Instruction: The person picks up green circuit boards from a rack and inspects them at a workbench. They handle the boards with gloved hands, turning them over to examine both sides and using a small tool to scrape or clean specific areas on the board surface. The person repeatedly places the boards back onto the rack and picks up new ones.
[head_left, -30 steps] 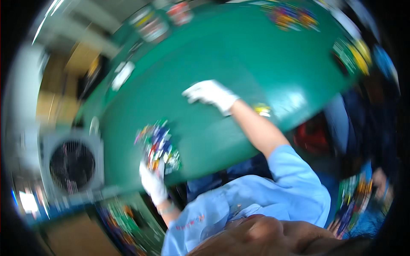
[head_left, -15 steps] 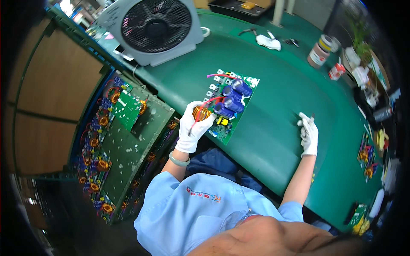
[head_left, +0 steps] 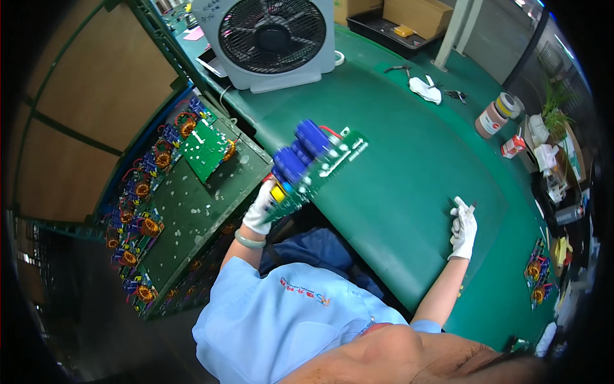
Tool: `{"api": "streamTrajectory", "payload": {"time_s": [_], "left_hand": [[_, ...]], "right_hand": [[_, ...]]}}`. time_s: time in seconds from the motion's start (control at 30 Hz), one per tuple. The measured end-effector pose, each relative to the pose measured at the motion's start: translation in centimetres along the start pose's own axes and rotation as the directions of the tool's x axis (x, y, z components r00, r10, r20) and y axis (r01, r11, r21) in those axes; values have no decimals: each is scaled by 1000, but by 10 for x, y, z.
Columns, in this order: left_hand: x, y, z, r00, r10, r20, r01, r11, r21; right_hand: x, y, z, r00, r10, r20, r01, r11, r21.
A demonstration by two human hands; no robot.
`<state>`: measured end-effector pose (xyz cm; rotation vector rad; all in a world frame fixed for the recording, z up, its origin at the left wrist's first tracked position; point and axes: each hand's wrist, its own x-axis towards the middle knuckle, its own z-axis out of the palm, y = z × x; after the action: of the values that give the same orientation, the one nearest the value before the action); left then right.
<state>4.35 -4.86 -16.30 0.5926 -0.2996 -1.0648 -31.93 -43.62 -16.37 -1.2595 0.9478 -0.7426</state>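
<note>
My left hand, in a white glove, grips a green circuit board by its near end and holds it tilted above the green table's front edge. Blue cylindrical capacitors and a yellow part stand on the board. My right hand, also gloved, rests on the table to the right, closed on a small dark tool whose tip sticks out above the fingers.
A white box fan stands at the back of the table. A rack of circuit boards with copper coils sits at my left. A white cloth, pliers, a tape roll and more boards lie to the right.
My left hand has lifted the circuit board off the table and tipped it up. The right hand has stayed near the same spot on the table.
</note>
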Motion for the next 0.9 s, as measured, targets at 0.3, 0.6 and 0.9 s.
{"api": "streamTrajectory", "payload": {"time_s": [0.3,0.6,0.9], "left_hand": [[36,-38,106,763,532,368,-413,-39,910],[43,-137,134,960,201,195,-199,-3,980],[87,-85,117,691,408,596,-471,-370,800]], "right_hand": [[-7,-11,6,999,28,-21,-29,997,-65],[-20,-23,33,997,-63,48,75,947,-313],[-50,-7,75,844,-278,459,466,804,-370]]}}
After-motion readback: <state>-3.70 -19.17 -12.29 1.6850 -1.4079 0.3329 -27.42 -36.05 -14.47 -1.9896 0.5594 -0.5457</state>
